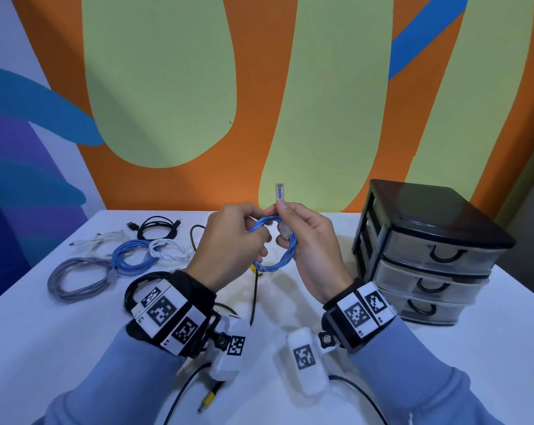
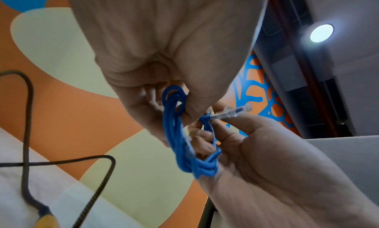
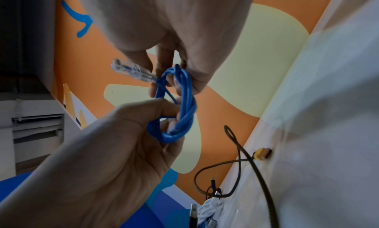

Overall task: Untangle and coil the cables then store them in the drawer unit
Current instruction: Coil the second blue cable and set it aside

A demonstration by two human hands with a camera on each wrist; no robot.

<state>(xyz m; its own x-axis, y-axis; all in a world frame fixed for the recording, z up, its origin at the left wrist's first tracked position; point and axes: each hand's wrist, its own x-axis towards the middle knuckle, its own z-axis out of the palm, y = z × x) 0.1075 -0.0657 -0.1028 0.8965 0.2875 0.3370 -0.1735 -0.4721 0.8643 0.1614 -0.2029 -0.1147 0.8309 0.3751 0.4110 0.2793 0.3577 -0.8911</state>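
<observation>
Left hand: our left hand [image 1: 233, 240] is up over the middle of the surface [image 1: 320, 348]. Its fingers [image 2: 151, 118] are curled round the left side of the blue cable [image 1: 274, 256] and grip it.
Right hand: our right hand [image 1: 313, 240] sits just beside the left one. Its thumb and first finger pinch the cable right under the clear plug [image 1: 279, 191], and the other fingers curl round the right side of the loops.
Blue cable: we hold it in the air between both hands, wound in a small ring of a few loops. The clear plug sticks straight up above the fingers.
Other cables: on the far left of the surface lie 5 coils, a grey coil [image 1: 75, 279], a light blue coil [image 1: 130, 256], 2 white coils [image 1: 167, 251] and a black coil [image 1: 157, 230]. A dark braided cable [image 3: 239, 152] lies loose under our hands, with a yellow plug [image 3: 263, 153] on it.
Drawer unit: the drawer unit [image 1: 425, 256] stands on the right of the surface. We see 3 drawers, all pushed in.
</observation>
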